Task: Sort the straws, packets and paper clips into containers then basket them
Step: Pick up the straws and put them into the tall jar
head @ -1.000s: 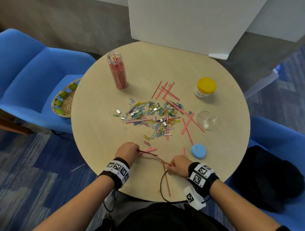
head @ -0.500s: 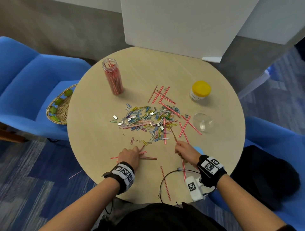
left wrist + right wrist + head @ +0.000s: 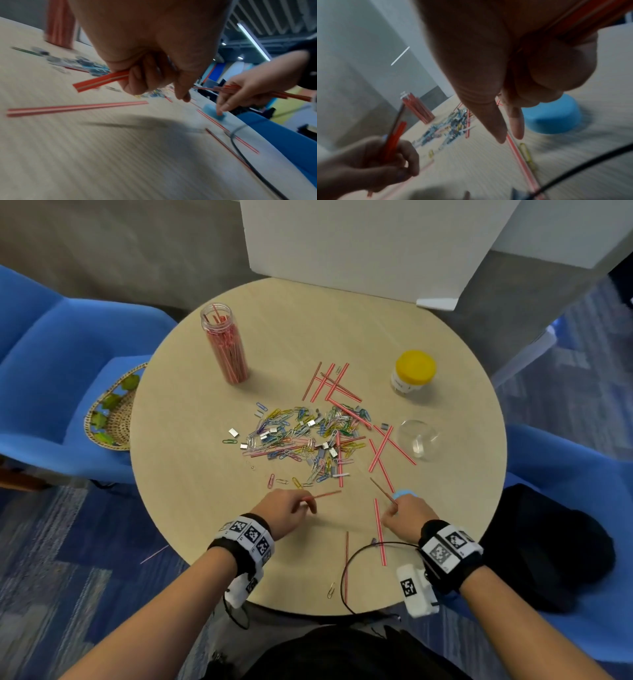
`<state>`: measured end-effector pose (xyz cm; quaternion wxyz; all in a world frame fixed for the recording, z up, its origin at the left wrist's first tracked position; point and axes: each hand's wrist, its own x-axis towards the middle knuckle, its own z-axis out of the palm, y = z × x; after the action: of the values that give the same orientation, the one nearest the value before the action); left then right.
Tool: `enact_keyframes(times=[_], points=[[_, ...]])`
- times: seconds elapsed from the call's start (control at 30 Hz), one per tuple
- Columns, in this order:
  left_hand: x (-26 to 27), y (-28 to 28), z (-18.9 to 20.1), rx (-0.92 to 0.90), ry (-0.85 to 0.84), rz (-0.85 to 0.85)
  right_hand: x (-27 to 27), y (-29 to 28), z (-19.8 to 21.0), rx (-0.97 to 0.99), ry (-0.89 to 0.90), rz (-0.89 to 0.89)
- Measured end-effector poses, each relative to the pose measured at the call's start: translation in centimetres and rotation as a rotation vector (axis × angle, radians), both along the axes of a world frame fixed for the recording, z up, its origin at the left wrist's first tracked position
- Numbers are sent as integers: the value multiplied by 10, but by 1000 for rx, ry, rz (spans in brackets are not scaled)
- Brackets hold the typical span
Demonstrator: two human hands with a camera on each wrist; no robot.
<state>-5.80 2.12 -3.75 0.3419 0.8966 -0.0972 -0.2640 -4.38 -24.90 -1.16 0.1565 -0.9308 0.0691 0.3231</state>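
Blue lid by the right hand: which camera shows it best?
The right wrist view: the blue lid sits large and whole just beyond the right hand's fingertips. The head view shows only a sliver behind the right hand; the left wrist view shows it small and blurred.

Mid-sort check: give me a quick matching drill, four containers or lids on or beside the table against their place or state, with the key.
Things:
1. tall jar
2. yellow-lidded jar
3. blue lid
4. woven basket

States:
A. on the blue chair, left of the table
B. by the right hand's fingertips
C. open, holding straws
D. closed, far right of the table

Pairs: 1-C, 2-D, 3-B, 4-A
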Motion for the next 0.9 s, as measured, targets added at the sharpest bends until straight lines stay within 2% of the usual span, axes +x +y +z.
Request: enact_keyframes(times=[0.07,0.13,0.33,0.5,0.73,0.83,0.9], points=[[-7,-16,-1,19,-12,-132,-5,3,-7,-94,-32,6],[-14,-32,-7,9,8,-192,-7,6,-12,-131,-51,6],[-23,-71,-14,33,92,-296,-6,12,-24,-111,-106,0],[-22,-76,-19,132,38,-296,-1,17,-26,-58,-87,16],[-18,-72,-22,265,-16,-353,13,6,-15,166,-111,-22],[-20,-72,-24,303,-6,-391,23,-2,0,327,-117,-87],[-20,-70,-25,267,6,-352,31,-4,15,432,-129,-166]])
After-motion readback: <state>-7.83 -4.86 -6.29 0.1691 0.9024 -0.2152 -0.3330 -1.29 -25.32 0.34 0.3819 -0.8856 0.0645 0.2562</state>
